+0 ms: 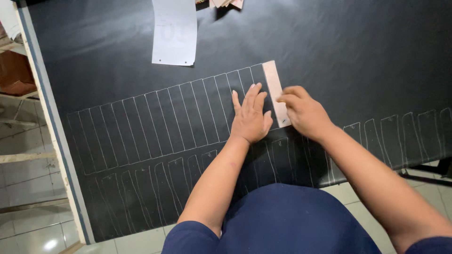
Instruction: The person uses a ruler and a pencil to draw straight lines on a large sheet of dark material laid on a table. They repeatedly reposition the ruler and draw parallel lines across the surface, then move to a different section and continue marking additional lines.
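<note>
A large black sheet (329, 51) covers the table, marked with rows of white outlined narrow strips (155, 122). A pale cardboard template strip (274, 87) lies at the right end of the upper row. My left hand (250, 115) rests flat on the sheet, fingers spread, just left of the template and touching its edge. My right hand (303, 112) has its fingers pinched at the template's lower right side; whether it holds a marking tool I cannot tell.
A white paper sheet (174, 30) lies at the top centre, with several pale card pieces (226, 3) at the top edge. The table's pale wooden edge (52, 127) runs down the left. Tiled floor and wooden frames (23, 160) lie beyond it.
</note>
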`<state>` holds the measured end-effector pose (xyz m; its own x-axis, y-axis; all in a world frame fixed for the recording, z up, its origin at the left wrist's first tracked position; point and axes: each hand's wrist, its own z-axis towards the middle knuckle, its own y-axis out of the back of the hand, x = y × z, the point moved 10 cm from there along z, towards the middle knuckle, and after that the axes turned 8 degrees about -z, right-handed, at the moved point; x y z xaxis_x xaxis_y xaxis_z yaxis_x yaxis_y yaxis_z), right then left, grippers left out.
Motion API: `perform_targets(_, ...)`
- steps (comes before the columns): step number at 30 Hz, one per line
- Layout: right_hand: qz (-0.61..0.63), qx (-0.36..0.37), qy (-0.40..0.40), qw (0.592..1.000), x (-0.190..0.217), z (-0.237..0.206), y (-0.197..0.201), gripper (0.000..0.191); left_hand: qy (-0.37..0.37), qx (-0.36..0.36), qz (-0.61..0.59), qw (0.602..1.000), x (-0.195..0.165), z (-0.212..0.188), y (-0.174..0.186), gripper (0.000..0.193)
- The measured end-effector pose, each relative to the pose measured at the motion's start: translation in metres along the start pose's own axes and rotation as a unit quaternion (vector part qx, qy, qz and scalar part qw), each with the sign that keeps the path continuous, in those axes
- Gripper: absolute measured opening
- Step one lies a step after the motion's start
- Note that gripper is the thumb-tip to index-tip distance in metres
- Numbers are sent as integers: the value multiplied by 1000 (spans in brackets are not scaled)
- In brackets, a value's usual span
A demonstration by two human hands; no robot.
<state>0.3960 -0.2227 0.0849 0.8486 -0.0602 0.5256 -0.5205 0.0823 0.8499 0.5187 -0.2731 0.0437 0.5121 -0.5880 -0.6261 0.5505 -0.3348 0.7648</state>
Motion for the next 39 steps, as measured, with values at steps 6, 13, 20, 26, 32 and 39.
perform_targets(6, -201, 116, 60, 971, 5, 38, -9, 38, 4, -22, -12, 1000, 3, -1, -2, 54)
perform_targets(13, -237, 171, -125, 948, -68, 8, 14, 36, 18, -26, 10, 999, 2, 2, 0, 47)
perform_targets(20, -119, 102, -181, 971, -100, -53, 22, 65, 10, -25, 37, 999, -8, 1, -2, 60)
perform_targets(26, -52, 88, -188, 977, -96, -81, 3, 57, 12, -12, 70, 997, -22, 5, -4, 69)
perform_targets(32, 1, 136, -230, 964, -117, -69, -3, 28, 34, 32, 92, 995, -35, 15, -26, 72)
perform_targets(39, 147, 82, -250, 953, -120, -38, -8, 24, 21, -20, 14, 999, -38, 24, -29, 73)
